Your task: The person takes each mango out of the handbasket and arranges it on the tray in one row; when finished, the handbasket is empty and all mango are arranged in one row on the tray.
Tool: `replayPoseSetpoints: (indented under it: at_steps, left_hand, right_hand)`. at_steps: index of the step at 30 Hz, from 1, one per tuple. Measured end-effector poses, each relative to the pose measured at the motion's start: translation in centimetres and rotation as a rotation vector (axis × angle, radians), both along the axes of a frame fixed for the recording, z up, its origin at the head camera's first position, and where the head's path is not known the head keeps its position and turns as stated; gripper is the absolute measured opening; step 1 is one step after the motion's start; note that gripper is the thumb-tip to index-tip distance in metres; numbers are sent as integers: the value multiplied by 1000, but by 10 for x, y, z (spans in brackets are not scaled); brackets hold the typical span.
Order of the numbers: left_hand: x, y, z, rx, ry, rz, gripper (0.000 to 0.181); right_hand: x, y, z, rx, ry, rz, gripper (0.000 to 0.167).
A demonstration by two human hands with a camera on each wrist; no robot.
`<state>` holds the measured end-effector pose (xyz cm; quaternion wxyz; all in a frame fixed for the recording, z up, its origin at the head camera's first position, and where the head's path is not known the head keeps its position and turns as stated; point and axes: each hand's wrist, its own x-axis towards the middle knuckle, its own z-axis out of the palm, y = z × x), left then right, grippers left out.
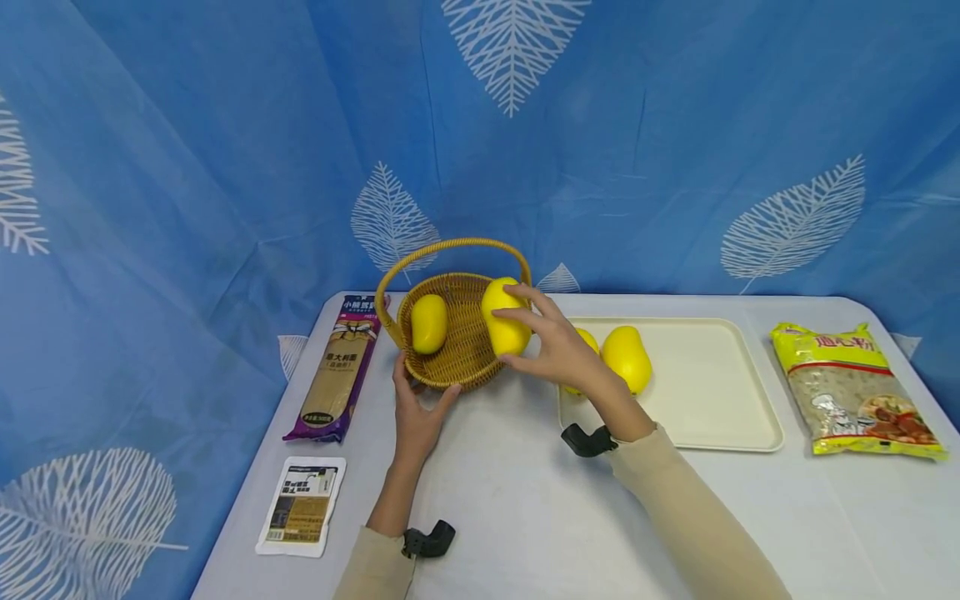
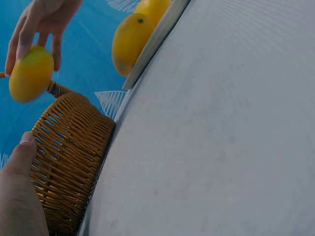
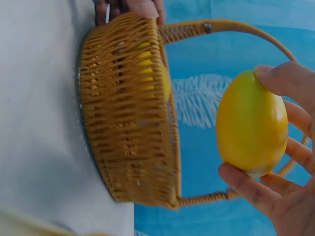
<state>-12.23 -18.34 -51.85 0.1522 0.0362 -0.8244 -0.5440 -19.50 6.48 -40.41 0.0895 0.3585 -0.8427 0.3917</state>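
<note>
My right hand [image 1: 558,340] grips a yellow mango [image 3: 251,123] with thumb and fingers. In the right wrist view this mango is apart from the wicker basket [image 3: 130,142], out past its rim and beside the arched handle [image 3: 241,29]. The head view has it over the basket's right side. A second mango [image 1: 429,324] lies inside the basket at the left. At the basket's near left side, my left hand [image 1: 418,421] holds the wall, its thumb [image 2: 22,152] at the rim in the left wrist view; its other fingers are mostly hidden there.
Right of the basket lies a cream tray [image 1: 705,383] with two mangoes, one [image 1: 627,358] partly covering the other's view beside my right wrist. A macaroni bag [image 1: 855,392] is at far right. Left are a spaghetti pack [image 1: 337,371] and a small white-edged packet [image 1: 302,506].
</note>
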Motion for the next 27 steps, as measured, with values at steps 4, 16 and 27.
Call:
replayPoseSetpoints:
  at_steps: [4, 16, 27]
  left_hand:
    - [1, 0, -2, -3, 3, 1, 100]
    - [5, 1, -2, 12, -30, 16, 99]
    - [7, 4, -2, 23, -27, 11, 98]
  right_hand:
    - [8, 18, 1, -37, 49, -12, 55]
    - [26, 75, -12, -34, 32, -122, 58]
    - [36, 131, -24, -69, 38, -240, 62]
